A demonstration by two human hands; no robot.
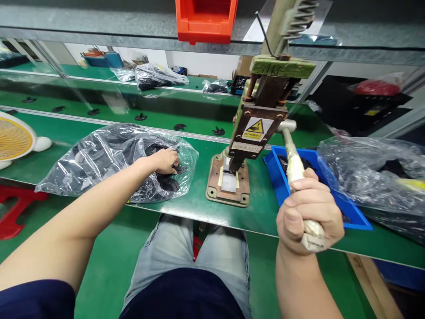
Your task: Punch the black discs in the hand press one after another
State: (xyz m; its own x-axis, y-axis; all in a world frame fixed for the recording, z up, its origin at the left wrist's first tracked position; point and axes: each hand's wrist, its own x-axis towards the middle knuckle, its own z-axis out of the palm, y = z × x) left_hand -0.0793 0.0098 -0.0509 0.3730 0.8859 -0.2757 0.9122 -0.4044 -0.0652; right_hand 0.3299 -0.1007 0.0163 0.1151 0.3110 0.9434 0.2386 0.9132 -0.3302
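Observation:
My left hand (165,160) is at the mouth of a clear plastic bag (99,153) filled with black curved parts. Its fingers are curled closed on a black curved part (181,169), whose end shows beside the fingertips. My right hand (308,212) is wrapped round the tape-covered lever handle (295,166) of a hand press (257,115). The lever slants down toward me from the press's right side. Below the press head, a small metal fixture (229,181) sits on the brown base plate (212,193); the head's lower end is close above it.
A blue bin (274,177) with black parts stands right of the press, beside another filled plastic bag (375,164). Behind lies a green strip with several spaced black pieces (179,126). A white-and-yellow fan (16,139) is at left; a red bin (206,26) hangs overhead.

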